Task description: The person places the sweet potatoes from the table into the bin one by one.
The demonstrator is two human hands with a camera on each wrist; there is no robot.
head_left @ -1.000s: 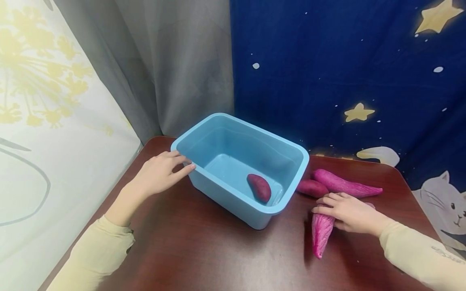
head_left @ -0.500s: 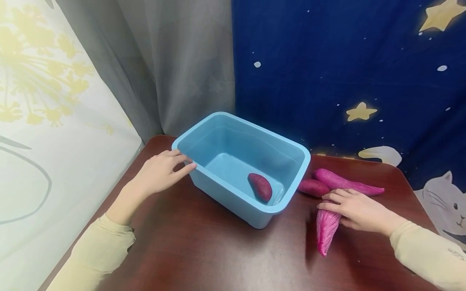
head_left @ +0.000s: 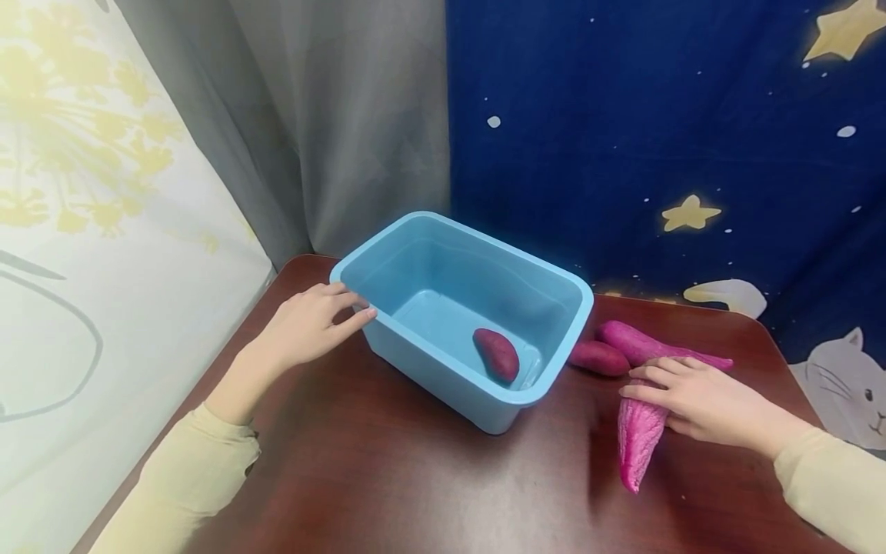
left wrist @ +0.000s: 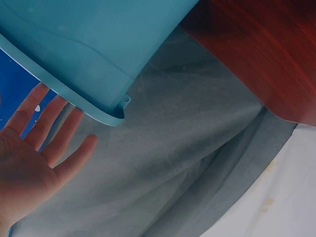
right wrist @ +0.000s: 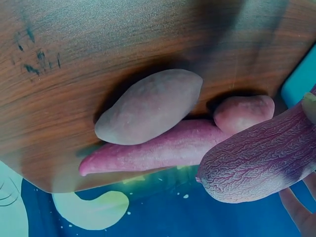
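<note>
My left hand (head_left: 304,323) rests on the near left of a blue plastic tub's rim (head_left: 443,350), fingers fairly straight. In the left wrist view its fingertips (left wrist: 74,113) touch the rim, with the thumb apart. A dark red sweet potato (head_left: 497,355) lies inside the tub. Right of the tub, my right hand (head_left: 699,400) grips a long, wrinkled magenta sweet potato (head_left: 640,442) from above, its tapered end toward me. The right wrist view shows the held sweet potato's blunt end (right wrist: 252,163) over the others; most of that hand is out of frame.
On the wooden table (head_left: 415,492), a short red sweet potato (head_left: 598,358) and a long magenta one (head_left: 657,346) lie right of the tub. Another plump sweet potato (right wrist: 150,106) shows in the right wrist view. Curtains (head_left: 374,115) hang behind the table.
My right hand has shifted a little to the right, carrying the wrinkled magenta sweet potato with it. The left hand stays at the tub's rim, and the head view has drifted slightly.
</note>
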